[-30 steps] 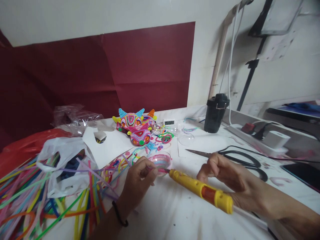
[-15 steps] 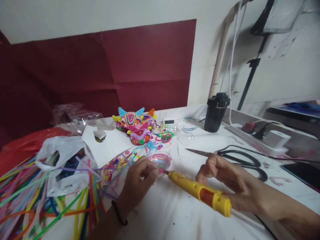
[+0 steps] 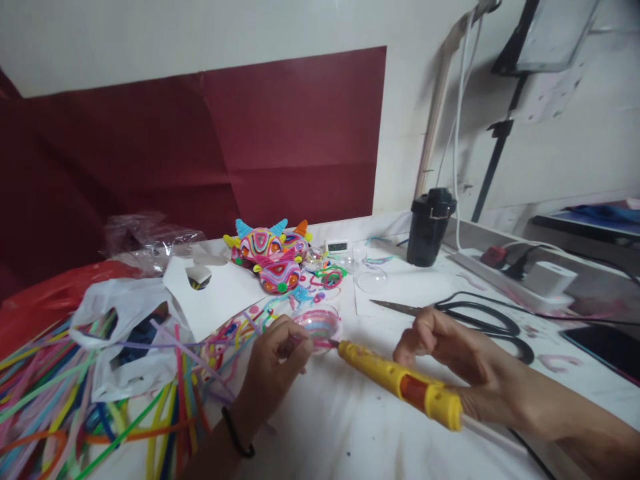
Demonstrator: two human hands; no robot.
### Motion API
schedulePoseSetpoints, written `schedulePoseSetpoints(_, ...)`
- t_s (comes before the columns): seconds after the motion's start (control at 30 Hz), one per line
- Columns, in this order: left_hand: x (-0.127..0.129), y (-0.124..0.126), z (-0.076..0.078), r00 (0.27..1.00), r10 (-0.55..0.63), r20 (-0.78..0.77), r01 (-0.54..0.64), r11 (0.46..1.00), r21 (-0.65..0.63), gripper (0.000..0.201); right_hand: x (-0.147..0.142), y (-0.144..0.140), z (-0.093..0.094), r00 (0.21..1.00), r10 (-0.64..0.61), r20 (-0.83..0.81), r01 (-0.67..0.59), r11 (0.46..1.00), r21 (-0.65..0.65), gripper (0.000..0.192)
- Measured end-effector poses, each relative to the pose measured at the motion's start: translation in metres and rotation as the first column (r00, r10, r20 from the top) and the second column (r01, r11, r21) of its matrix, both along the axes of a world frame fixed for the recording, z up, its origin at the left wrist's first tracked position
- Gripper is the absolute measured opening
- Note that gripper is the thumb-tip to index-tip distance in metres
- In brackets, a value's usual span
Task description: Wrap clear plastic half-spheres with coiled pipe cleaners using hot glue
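Little has changed: the right hand [image 3: 450, 353] still grips the yellow tool [image 3: 395, 383], its tip at the clear dome [image 3: 320, 323] pinched by the left hand [image 3: 277, 363].

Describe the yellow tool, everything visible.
The yellow tool is a pen-shaped plastic body with an orange band near its rear and a thin dark metal tip. It lies slanted, tip up-left, rear down-right, above the white table. The right hand holds it. The tip meets the clear dome wrapped in coloured strands, beside the left hand. A cord trails from its rear.
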State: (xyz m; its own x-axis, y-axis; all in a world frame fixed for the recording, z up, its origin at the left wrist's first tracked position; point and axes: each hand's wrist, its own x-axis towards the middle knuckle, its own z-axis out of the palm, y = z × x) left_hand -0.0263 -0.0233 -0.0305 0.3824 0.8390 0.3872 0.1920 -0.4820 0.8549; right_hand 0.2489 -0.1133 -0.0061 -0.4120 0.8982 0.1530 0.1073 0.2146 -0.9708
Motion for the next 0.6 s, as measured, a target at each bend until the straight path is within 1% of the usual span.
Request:
schedulePoseSetpoints(0.2, 0.0002, 0.0005, 0.0018, 1.0, -0.008, 0.024, 0.008, 1.0, -0.01, 0.018, 0.001, 0.0003, -0.0003, 1.0, -0.002, -0.03, 0.003, 1.0, 0.004, 0.038)
schedulePoseSetpoints(0.4, 0.0002, -0.0003, 0.0058, 0.998, 0.011, 0.065, -0.009, 1.0, -0.019, 0.017, 0.0034, 0.0033, 0.0021, 1.0, -0.002, -0.031, 0.002, 1.0, 0.003, 0.035)
schedulePoseSetpoints(0.6, 0.0028, 0.0001, 0.0076, 0.992, 0.041, 0.12, -0.032, 0.997, -0.073, 0.017, 0.0045, 0.0057, 0.0002, 0.999, -0.034, -0.021, 0.035, 0.997, 0.073, 0.034)
